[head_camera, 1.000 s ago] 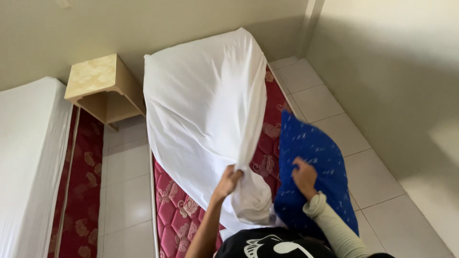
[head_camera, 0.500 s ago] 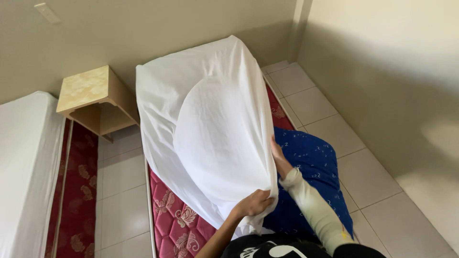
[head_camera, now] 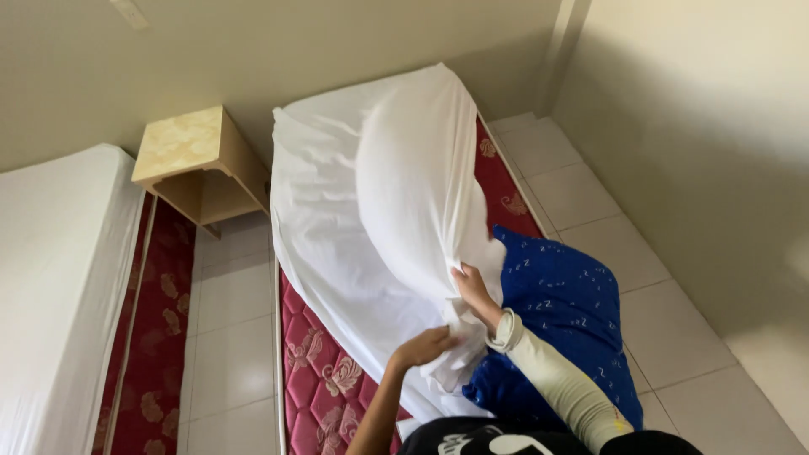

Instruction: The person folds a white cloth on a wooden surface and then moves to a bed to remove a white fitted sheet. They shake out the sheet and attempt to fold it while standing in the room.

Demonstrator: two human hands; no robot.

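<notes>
— Where's the sheet (head_camera: 371,202)?

— Over the near bed, billowed up in the middle. Its far end lies on the mattress (head_camera: 324,371) by the wall; the near end is gathered into a bunch just in front of the person, which is why the cloth rises like a tent between those two ends.

— And the hands?

— Both are at that bunch. The left hand (head_camera: 421,345) is closed around the lower folds, fingers curled into the cloth. The right hand (head_camera: 470,288) sits just above it, pinching the sheet where it narrows; the right arm wears a pale sleeve (head_camera: 556,383). The two hands are close together, nearly touching through the fabric.

— Why does so much mattress show?

— The sheet covers only the far and left part. The red quilted top is bare at the near left and along the right edge, since the cloth is drawn up instead of lying flat.

— What's the blue thing?

— A blue patterned cloth (head_camera: 565,312), lying on the right side of the bed under the right arm, partly hanging toward the tiled floor (head_camera: 657,278). I can't tell whether it's a blanket or a cover.

— Anything else around?

— A small wooden nightstand (head_camera: 190,160) stands against the far wall, left of the bed. Further left is a second bed (head_camera: 59,278) with a white sheet laid smooth, a strip of floor between the two.
</notes>
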